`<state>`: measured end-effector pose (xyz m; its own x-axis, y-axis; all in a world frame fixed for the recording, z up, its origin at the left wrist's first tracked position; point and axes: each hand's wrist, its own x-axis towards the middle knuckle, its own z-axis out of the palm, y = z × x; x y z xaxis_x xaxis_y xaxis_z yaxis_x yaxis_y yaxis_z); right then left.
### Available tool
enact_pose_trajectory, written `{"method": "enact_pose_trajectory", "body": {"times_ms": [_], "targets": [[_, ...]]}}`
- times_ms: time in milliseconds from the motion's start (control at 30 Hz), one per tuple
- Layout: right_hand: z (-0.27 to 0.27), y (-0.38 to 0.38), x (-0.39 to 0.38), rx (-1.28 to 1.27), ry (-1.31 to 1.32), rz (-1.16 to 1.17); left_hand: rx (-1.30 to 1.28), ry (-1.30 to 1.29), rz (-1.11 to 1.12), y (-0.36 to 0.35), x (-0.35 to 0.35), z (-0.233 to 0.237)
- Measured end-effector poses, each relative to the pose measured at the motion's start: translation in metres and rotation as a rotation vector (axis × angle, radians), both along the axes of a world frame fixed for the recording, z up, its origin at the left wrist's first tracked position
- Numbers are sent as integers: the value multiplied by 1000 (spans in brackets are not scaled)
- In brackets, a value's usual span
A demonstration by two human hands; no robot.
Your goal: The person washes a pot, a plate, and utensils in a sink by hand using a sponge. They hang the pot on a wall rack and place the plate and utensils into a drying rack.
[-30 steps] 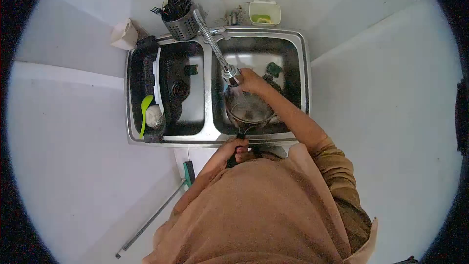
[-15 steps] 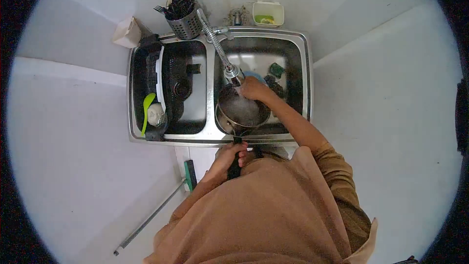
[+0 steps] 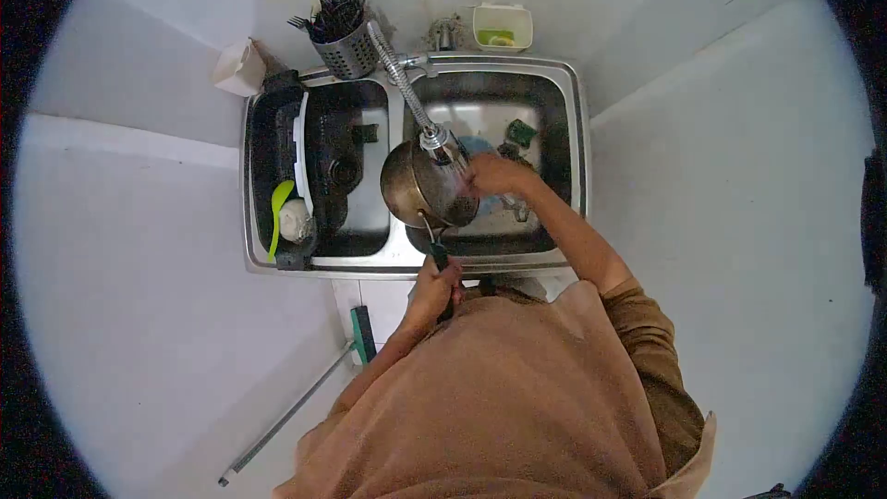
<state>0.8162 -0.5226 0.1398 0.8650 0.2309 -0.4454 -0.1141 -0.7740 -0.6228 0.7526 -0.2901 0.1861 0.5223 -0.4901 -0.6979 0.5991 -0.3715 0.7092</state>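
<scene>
Left hand [image 3: 434, 288] curled close before the torso [image 3: 508, 397] — right hand [image 3: 496, 176] farther forward, forearm [image 3: 575, 236] slanting inward.

"What's the left hand [image 3: 432, 290] doing?"

"Gripping the black handle [image 3: 439, 255] of a metal pot [image 3: 403, 188], tipped sideways over the sink divider [image 3: 396, 113]."

"And the right hand [image 3: 499, 176]?"

"At the pot's mouth, just beside the faucet's spray head [image 3: 443, 146]. I can't tell whether it holds anything."

"Anything else?"

"A green sponge [image 3: 521, 134] in the right basin [image 3: 547, 94], a lime-green ladle [image 3: 278, 212] over on the left"
</scene>
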Motion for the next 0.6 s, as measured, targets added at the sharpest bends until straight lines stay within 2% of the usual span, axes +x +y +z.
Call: {"method": "enact_pose_trajectory", "body": {"times_ms": [33,100,167,200,267,400,467,500,567,600], "targets": [[-6,1,-2,-34,-18,-73,11,-2,35,-1,0,0],[-14,1,-6,-71,-36,-147,-38,-55,40,8,-1,-36],[-19,2,-9,285,41,-102,-84,-108,47,10,1,-42],[-16,3,-11,286,40,-105,-6,-198,-10,6,6,-29],[-10,6,-15,892,395,-315,71,-287,-70,5,9,-27],[-24,5,-22,887,393,-301,-20,-194,-43,10,10,-45],[-26,0,-27,411,88,-96,-62,-196,-29,9,10,-48],[-29,0,-28,411,89,-97,-25,-153,-29,8,10,-49],[-35,1,-31,60,-23,-160,11,-112,-28,8,11,-52],[-38,1,-33,60,-22,-160,-38,-120,-21,9,10,-53]]}}
